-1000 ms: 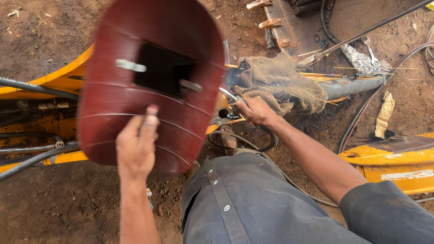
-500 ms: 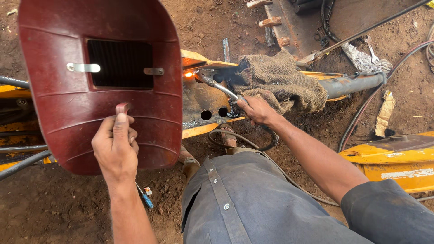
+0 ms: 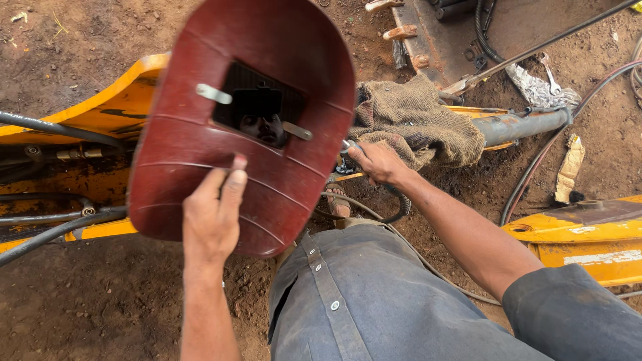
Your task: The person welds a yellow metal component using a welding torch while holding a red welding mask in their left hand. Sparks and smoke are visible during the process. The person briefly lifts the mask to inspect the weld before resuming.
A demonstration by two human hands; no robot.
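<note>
Welding shield (image 3: pixel 254 113), dark red with a small dark window near its top, is held up in front of the view by the left hand (image 3: pixel 212 217). That hand is closed on the shield's lower middle from behind, fingers lying up against its inner face, so the shield stands above and around the hand and hides much of the yellow machine frame (image 3: pixel 100 110) beyond it. The right hand (image 3: pixel 378 162) reaches forward just past the shield's right edge, fingers curled around a welding holder (image 3: pixel 344 152), most of which the shield covers; a black cable (image 3: pixel 394 207) loops down from under that hand. Just beyond the right hand a brown burlap cloth (image 3: pixel 418 120) is draped over a grey steel cylinder (image 3: pixel 521 124) that runs off to the right. Black hoses (image 3: pixel 53 227) cross the frame at the left. Below both arms is the person's grey-trousered knee (image 3: pixel 361 294), over bare reddish soil (image 3: pixel 80 307).
</note>
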